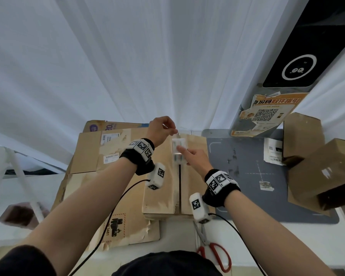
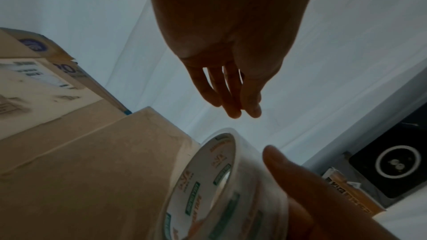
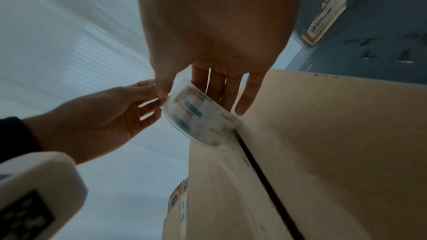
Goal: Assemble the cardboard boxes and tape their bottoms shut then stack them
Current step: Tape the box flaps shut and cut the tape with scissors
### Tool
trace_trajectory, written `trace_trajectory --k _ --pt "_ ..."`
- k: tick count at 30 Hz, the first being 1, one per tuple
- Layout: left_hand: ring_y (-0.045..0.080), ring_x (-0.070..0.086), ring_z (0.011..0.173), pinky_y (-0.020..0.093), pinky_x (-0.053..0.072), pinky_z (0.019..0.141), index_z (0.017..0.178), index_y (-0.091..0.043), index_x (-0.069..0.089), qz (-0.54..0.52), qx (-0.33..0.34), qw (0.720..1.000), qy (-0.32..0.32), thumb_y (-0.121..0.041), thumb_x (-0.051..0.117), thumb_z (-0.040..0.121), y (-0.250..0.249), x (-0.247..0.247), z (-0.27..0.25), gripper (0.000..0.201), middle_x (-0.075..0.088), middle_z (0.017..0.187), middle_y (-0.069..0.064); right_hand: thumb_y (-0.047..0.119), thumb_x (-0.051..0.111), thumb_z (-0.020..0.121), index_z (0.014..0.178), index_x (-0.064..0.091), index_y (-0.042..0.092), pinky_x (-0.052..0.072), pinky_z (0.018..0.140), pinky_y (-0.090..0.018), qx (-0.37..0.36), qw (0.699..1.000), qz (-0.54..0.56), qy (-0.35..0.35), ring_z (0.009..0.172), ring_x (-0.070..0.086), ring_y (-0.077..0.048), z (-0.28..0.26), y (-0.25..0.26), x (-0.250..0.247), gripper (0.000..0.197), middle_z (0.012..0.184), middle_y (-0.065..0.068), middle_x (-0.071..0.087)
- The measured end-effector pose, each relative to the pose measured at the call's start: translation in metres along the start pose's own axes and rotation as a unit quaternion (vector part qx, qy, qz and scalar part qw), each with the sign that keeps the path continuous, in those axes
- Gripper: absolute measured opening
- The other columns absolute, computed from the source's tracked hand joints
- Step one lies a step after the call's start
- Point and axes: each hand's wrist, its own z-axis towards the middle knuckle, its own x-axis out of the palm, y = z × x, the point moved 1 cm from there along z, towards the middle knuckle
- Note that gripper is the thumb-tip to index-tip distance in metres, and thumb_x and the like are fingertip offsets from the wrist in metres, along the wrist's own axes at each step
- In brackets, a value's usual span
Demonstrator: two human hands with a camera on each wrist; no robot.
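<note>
A brown cardboard box lies bottom up in front of me, its two flaps meeting at a dark seam. A roll of clear tape with green print stands on the far end of that seam. My right hand grips the roll, thumb on one side and fingers behind it, as the right wrist view shows. My left hand hovers just beyond the roll with thumb and fingertips pinched together on the barely visible loose tape end. The roll also shows in the left wrist view.
Flattened cartons lie under and left of the box. A grey mat lies to the right, with two assembled boxes past it. Red-handled scissors rest near the table's front edge. A pillar with an orange poster stands at the back right.
</note>
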Motion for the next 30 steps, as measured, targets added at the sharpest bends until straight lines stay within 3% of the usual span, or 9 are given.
trace_trajectory --k 2,4,6,8,11,19,25,28,30 --pt "0.014 0.065 0.070 0.022 0.049 0.066 0.073 -0.017 0.063 0.007 -0.010 1.000 0.006 -0.008 0.079 0.078 0.007 0.003 0.009 0.019 0.068 0.071 -0.004 0.060 0.076 0.072 0.087 0.075 0.009 0.045 0.076 -0.023 0.003 0.999 -0.007 0.042 0.078 0.058 -0.013 0.002 -0.002 -0.003 0.054 0.083 -0.004 0.072" --pt "0.017 0.066 0.073 0.028 0.053 0.067 0.072 -0.020 0.063 0.008 -0.025 1.000 0.015 -0.009 0.080 0.078 0.013 0.005 0.017 0.020 0.070 0.073 0.000 0.027 0.080 0.082 0.107 0.075 0.013 0.046 0.074 -0.011 0.010 0.996 -0.028 0.079 0.090 0.065 -0.009 0.000 -0.001 -0.005 0.030 0.102 -0.002 0.075" --pt "0.018 0.066 0.073 0.029 0.055 0.067 0.072 -0.019 0.064 0.003 -0.040 0.999 0.025 -0.009 0.080 0.079 0.019 0.009 0.024 0.020 0.071 0.075 0.003 0.014 0.079 0.082 0.111 0.073 0.013 0.046 0.074 -0.010 0.014 0.996 -0.035 0.086 0.096 0.066 -0.011 0.003 -0.004 -0.006 0.030 0.105 -0.001 0.074" --pt "0.015 0.065 0.071 0.027 0.053 0.066 0.073 -0.018 0.063 -0.002 -0.047 0.998 0.031 -0.008 0.079 0.080 0.023 0.012 0.031 0.019 0.070 0.075 0.003 0.016 0.080 0.082 0.112 0.072 0.013 0.048 0.082 -0.014 0.013 0.996 -0.025 0.081 0.099 0.066 -0.011 0.006 -0.006 -0.005 0.031 0.107 -0.001 0.074" --pt "0.012 0.062 0.069 0.028 0.052 0.066 0.073 -0.019 0.063 -0.008 -0.059 0.998 0.035 -0.009 0.078 0.081 0.031 0.016 0.043 0.020 0.067 0.074 -0.001 0.027 0.080 0.083 0.112 0.074 0.019 0.046 0.081 -0.013 0.013 0.997 -0.002 0.079 0.100 0.068 -0.005 0.010 -0.009 -0.005 0.032 0.107 0.005 0.075" --pt "0.013 0.063 0.078 0.030 0.053 0.079 0.073 -0.022 0.067 0.024 -0.097 0.992 0.070 -0.019 0.083 0.077 0.052 0.020 0.076 0.017 0.067 0.077 -0.005 0.044 0.079 0.080 0.106 0.078 0.019 0.051 0.096 -0.026 0.016 0.997 0.051 0.058 0.099 0.071 -0.005 0.024 -0.013 -0.006 0.036 0.100 0.008 0.077" --pt "0.007 0.060 0.064 0.020 0.047 0.066 0.074 -0.018 0.062 0.028 -0.117 0.988 0.092 -0.011 0.081 0.079 0.059 0.027 0.093 0.021 0.064 0.070 -0.003 0.055 0.080 0.073 0.107 0.077 0.024 0.051 0.102 -0.036 0.000 0.999 0.023 0.035 0.102 0.069 -0.006 0.038 -0.018 -0.004 0.046 0.100 0.011 0.077" --pt "0.008 0.061 0.065 0.021 0.049 0.067 0.076 -0.017 0.060 0.034 -0.130 0.984 0.113 -0.010 0.080 0.081 0.068 0.031 0.099 0.022 0.064 0.072 -0.002 0.052 0.083 0.070 0.106 0.077 0.026 0.050 0.103 -0.038 0.001 0.999 0.026 0.042 0.103 0.069 -0.007 0.045 -0.021 -0.005 0.045 0.101 0.011 0.077" --pt "0.009 0.061 0.067 0.023 0.050 0.071 0.081 -0.016 0.061 0.031 -0.137 0.982 0.126 -0.011 0.079 0.082 0.073 0.033 0.102 0.018 0.065 0.076 0.000 0.062 0.081 0.066 0.105 0.078 0.028 0.048 0.105 -0.040 0.009 0.999 0.027 0.042 0.107 0.067 -0.007 0.049 -0.022 -0.004 0.052 0.107 0.011 0.075"
